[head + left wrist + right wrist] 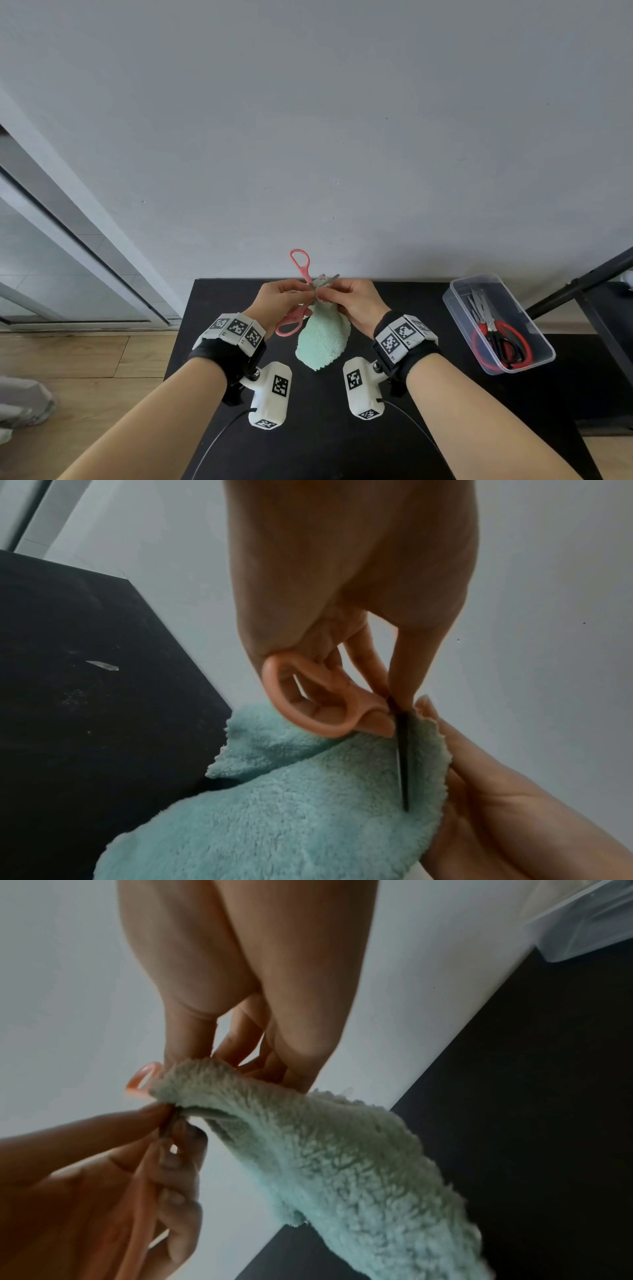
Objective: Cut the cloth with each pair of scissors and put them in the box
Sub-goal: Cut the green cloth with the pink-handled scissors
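1. A black table point(342, 428) stands against a pale grey wall.
2. A clear plastic box point(459, 301) sits near the table's right edge, holding red-handled scissors point(503, 342).
3. The mint-green cloth point(322, 342) has its lower end at the table's middle; contact is unclear.

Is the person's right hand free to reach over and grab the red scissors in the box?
Probably not right away. The right hand is pinching the green cloth while the left hand works the pink scissors. The open-topped box sits beside it, and the red scissors lie uncovered.
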`<state>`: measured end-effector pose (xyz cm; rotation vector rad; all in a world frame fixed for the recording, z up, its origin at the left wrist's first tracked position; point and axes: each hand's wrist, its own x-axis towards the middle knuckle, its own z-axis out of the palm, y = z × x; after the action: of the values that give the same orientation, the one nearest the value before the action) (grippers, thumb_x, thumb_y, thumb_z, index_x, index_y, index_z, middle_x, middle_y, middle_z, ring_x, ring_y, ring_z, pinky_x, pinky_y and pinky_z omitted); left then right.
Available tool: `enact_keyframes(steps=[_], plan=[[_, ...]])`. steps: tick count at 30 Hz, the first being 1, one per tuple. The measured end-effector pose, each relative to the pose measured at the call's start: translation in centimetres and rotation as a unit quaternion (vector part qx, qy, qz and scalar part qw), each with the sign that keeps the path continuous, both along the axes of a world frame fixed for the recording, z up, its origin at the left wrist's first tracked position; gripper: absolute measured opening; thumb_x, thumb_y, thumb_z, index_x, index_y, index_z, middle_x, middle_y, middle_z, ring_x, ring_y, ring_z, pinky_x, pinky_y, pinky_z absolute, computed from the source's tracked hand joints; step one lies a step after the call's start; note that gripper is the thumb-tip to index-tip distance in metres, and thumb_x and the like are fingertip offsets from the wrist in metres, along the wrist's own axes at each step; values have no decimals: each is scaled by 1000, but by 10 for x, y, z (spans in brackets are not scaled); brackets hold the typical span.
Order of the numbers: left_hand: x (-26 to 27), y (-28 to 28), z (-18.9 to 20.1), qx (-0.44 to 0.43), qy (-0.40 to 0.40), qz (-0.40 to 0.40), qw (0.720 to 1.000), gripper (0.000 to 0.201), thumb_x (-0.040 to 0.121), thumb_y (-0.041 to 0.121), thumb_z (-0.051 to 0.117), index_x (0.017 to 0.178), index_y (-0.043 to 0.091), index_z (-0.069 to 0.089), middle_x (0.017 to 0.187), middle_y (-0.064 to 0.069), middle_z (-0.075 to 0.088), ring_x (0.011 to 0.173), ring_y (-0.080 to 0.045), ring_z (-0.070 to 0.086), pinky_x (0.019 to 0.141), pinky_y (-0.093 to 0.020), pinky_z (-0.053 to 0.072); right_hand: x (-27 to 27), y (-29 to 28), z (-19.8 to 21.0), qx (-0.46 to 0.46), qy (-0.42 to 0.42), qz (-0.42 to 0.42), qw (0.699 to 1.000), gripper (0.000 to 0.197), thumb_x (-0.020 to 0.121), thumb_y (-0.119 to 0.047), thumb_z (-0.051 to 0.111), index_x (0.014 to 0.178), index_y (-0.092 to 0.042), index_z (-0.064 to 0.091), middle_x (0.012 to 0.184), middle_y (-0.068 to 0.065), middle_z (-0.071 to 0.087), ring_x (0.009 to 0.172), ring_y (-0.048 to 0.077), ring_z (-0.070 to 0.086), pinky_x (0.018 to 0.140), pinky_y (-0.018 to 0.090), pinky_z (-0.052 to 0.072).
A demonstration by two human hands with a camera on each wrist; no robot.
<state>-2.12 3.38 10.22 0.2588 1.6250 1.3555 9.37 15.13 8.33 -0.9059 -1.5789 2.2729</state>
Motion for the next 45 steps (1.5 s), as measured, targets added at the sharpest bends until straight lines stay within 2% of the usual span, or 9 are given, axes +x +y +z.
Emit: enact_keyframes(steps=[5, 10, 16, 22, 27, 35, 39, 42, 45], plan=[[-1, 0, -3, -4, 61, -27, 998, 8, 79, 4, 73, 86, 3, 70, 73, -9, 70, 57, -13, 67, 67, -27, 52, -1, -2, 1, 56, -31, -14, 998, 5, 83, -5, 68, 87, -5, 72, 83, 10, 71, 75, 16, 69, 74, 25, 56], [-6, 2, -3, -24, 110, -60, 992, 4, 81, 11, 73, 82, 7, 71, 68, -6, 66, 54, -9, 62, 64, -28, 45, -1, -1, -4, 83, -36, -33, 995, 14, 85, -10, 68, 94, 1, 71, 92, 19, 71, 85, 24, 69, 84, 34, 56], [-9, 1, -1, -33, 117, -83, 989, 17, 79, 16, 75, 90, 3, 72, 83, -10, 73, 53, -8, 60, 58, -23, 44, 1, 1, -6, 75, -37, -43, 996, 8, 85, -9, 67, 88, -4, 73, 93, 20, 71, 87, 27, 68, 87, 36, 54], [-34, -22, -3, -103, 140, -115, 978, 8, 82, 10, 72, 86, 3, 72, 54, -6, 63, 39, -5, 48, 43, -15, 37, 23, 41, -1, -25, -20, -191, 981, 12, 87, -6, 64, 77, -1, 67, 74, 9, 66, 72, 19, 62, 71, 27, 51], [-38, -31, -2, -124, 131, -136, 974, 7, 82, 8, 71, 87, 5, 74, 59, -7, 68, 44, -6, 58, 45, -13, 40, 30, 51, 4, 100, -81, -36, 991, 6, 82, -11, 71, 78, -6, 73, 75, 5, 68, 74, 16, 62, 78, 28, 49], [-31, -15, 12, -115, 151, -211, 959, 8, 78, 14, 75, 85, 12, 77, 73, -6, 73, 63, -10, 67, 72, -21, 52, 11, 35, 16, 170, -108, 103, 974, 16, 79, -10, 74, 94, -4, 73, 80, 4, 72, 72, 9, 66, 72, 19, 52], [-27, -10, 16, -112, 158, -235, 952, 8, 78, 10, 75, 85, 9, 77, 69, -1, 73, 63, -8, 68, 65, -16, 52, 2, 27, 22, 222, -115, 172, 953, 12, 79, -14, 75, 91, -11, 75, 84, 0, 73, 80, 6, 66, 84, 20, 52], [-26, -8, 21, -113, 156, -242, 951, 8, 80, 6, 73, 87, 5, 75, 64, 2, 72, 59, -5, 67, 57, -11, 48, -3, 20, 24, 238, -140, 205, 939, 10, 78, -16, 76, 88, -16, 76, 82, -8, 71, 80, 3, 63, 80, 17, 48], [-29, -9, 23, -124, 178, -249, 944, 8, 80, 9, 73, 87, 6, 75, 63, 2, 71, 58, -3, 66, 56, -10, 47, -6, 16, 21, 240, -166, 228, 929, 5, 80, -23, 75, 84, -20, 74, 93, -4, 70, 90, 9, 63, 86, 22, 48]])
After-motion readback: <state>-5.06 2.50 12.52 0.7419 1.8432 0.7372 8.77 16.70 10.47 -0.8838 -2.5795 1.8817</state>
